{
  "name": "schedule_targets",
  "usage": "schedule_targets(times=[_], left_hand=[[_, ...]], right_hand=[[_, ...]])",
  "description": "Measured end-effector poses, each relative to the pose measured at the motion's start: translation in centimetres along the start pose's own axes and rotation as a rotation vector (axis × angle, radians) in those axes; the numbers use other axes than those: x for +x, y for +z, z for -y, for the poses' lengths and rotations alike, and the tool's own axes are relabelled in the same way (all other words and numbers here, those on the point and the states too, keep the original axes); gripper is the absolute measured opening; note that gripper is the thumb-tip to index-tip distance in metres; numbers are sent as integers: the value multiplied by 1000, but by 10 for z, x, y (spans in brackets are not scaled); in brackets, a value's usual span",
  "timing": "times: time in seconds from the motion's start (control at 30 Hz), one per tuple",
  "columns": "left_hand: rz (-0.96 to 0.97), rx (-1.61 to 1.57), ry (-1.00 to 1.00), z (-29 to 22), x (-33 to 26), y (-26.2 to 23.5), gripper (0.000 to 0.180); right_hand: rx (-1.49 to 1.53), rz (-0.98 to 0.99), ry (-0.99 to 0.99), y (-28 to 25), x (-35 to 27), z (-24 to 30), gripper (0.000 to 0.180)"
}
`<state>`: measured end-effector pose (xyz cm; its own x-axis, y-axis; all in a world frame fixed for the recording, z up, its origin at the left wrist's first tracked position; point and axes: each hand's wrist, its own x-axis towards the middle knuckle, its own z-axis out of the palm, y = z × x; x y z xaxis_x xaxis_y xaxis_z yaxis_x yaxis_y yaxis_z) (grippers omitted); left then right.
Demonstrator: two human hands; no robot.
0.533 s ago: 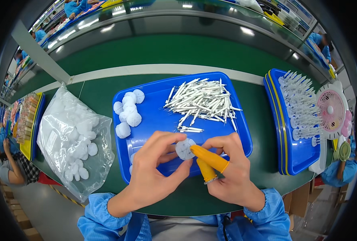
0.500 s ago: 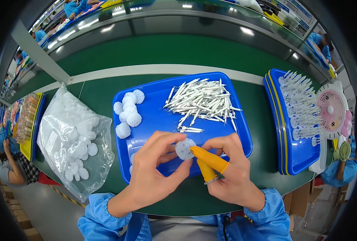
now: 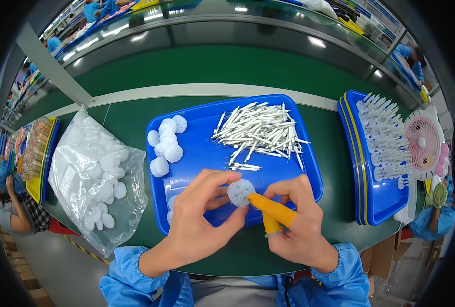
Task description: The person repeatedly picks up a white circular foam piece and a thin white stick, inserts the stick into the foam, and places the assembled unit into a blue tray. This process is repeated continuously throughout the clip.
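Note:
My left hand (image 3: 204, 212) holds a pale bluish-white round piece (image 3: 240, 192) between thumb and fingertips, its face with crossing lines turned up. From the right, my right hand (image 3: 294, 220) reaches in with yellow finger cots (image 3: 273, 209) on its index finger and thumb. The index tip touches the right edge of the round piece. The fingers are curled, and anything between them is hidden. Both hands are over the near edge of a blue tray (image 3: 196, 128). In it lie several similar round pieces (image 3: 167, 139) and a heap of thin white sticks (image 3: 263, 130).
A clear plastic bag (image 3: 97, 174) of white round pieces lies at left. At right, stacked blue trays (image 3: 350, 153) hold upright white assemblies (image 3: 383, 133), beside a pink-and-white fan (image 3: 423, 138). A further tray (image 3: 45, 169) stands far left. People in blue work beyond the green table (image 3: 227, 66).
The round piece has shifted slightly right and its lined face shows more fully. My right hand has moved slightly right and down with it, index tip still at its edge.

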<state>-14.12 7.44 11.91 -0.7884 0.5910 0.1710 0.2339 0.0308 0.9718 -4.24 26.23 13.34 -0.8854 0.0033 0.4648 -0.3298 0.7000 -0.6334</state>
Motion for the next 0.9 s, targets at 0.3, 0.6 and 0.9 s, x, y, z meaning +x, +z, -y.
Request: schedule_targets(times=[0.3,0.6,0.9], left_hand=[[50,53,9,-3,-1,0,53],[44,66,12,-3,-2,1,55],[93,156,57,-7,-3,1,56]], right_hand=[[7,-10,10,-1,3,-4,56],[11,-23,-6,-2,1,-2,49],[-10,25,18,-1,3,-1,55]])
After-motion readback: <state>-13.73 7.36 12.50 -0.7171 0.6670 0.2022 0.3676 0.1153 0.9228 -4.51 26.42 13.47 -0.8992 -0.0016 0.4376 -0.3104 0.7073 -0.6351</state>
